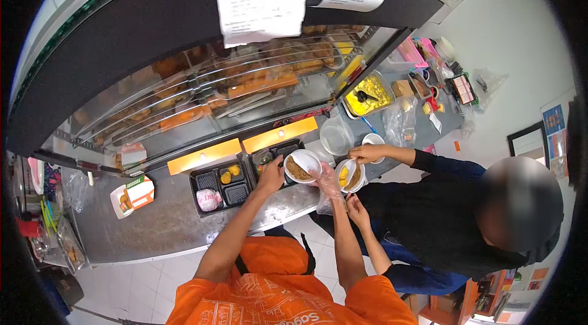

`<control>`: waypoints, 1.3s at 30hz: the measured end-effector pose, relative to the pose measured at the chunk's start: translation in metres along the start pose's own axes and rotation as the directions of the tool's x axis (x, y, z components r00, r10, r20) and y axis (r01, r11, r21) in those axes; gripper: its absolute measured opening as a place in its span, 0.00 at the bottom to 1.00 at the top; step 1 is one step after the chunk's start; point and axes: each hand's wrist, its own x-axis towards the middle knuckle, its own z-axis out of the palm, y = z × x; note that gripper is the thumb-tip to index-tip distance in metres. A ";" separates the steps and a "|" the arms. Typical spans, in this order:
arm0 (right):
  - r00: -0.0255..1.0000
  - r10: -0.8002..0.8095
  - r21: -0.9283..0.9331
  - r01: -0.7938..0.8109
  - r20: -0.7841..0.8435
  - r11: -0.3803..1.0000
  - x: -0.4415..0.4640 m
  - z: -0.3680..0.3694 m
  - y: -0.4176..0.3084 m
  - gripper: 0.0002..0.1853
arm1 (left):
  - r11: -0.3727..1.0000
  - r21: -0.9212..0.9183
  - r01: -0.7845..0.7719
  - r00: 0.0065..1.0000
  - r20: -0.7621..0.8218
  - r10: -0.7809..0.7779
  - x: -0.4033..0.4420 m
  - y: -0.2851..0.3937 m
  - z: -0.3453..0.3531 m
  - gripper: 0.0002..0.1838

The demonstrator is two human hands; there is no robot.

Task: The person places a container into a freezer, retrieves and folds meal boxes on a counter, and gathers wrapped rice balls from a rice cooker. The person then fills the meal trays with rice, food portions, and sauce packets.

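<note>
My left hand (271, 176) is closed at the left rim of a white bowl (304, 179) of crumbly brown food; a small dark piece shows by its fingers. My right hand (328, 182), in a clear plastic glove, is at the bowl's right side, its fingers closed on a white spoon (301, 158) that lies across the bowl. Just right of it, a co-worker's hands are at a second white bowl (350, 186) with yellow and brown food. Below my left hand's side sit black compartment trays (211, 179) with orange flaps, one holding yellow pieces and a wrapped item.
A glass display case (214, 89) of fried food runs along the back. On the steel counter (165, 221) lies a printed food box (133, 197). To the right are a clear tub (337, 135), a white cup (373, 140) and a yellow food container (369, 93). A co-worker (429, 221) stands close on my right.
</note>
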 end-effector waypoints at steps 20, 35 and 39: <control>0.860 -0.468 -0.695 0.464 0.204 0.549 0.001 0.012 -0.033 0.20 | 0.996 0.088 -0.023 0.999 0.027 0.021 -0.014 0.055 -0.035 0.07; 0.688 -0.696 -0.678 0.612 0.204 0.406 -0.016 0.017 -0.010 0.17 | 0.998 0.055 -0.015 0.994 0.104 0.010 -0.020 0.051 -0.042 0.08; 0.708 -0.685 -0.656 0.602 0.173 0.456 -0.010 0.012 0.008 0.14 | 0.994 0.083 -0.074 0.990 0.127 0.063 -0.023 0.051 -0.048 0.09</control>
